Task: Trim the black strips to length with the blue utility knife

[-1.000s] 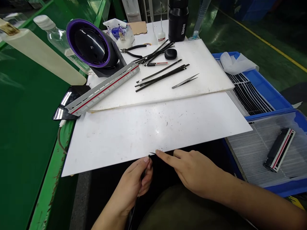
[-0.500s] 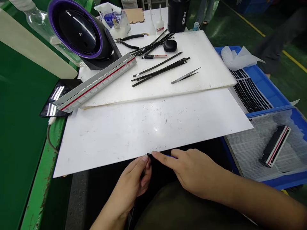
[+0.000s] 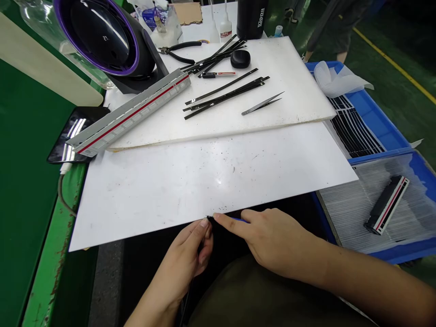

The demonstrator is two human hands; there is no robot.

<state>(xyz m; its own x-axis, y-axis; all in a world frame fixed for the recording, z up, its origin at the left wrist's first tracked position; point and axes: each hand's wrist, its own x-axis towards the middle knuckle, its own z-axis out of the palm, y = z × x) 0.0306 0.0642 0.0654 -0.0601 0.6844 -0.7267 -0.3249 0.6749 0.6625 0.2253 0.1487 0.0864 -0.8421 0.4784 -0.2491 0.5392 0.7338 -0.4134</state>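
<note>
Beside the counter (image 3: 146, 190), lower centre, our left grip (image 3: 190, 247) pinches a dark strip (image 3: 186, 297); the blue tool (image 3: 240, 220) closed in our right grip (image 3: 272, 240) could slip if overpressed.

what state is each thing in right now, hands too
Left hand, closed on a thin black strip
Right hand, closed around a slim blue tool, mostly hidden
Silver metal tweezers, tips apart
Black-handled pliers, handles spread
Flat glossy black phone, cable plugged in
Rounded black plastic case, shut
Round black purple-rimmed device, on/off unclear
</note>
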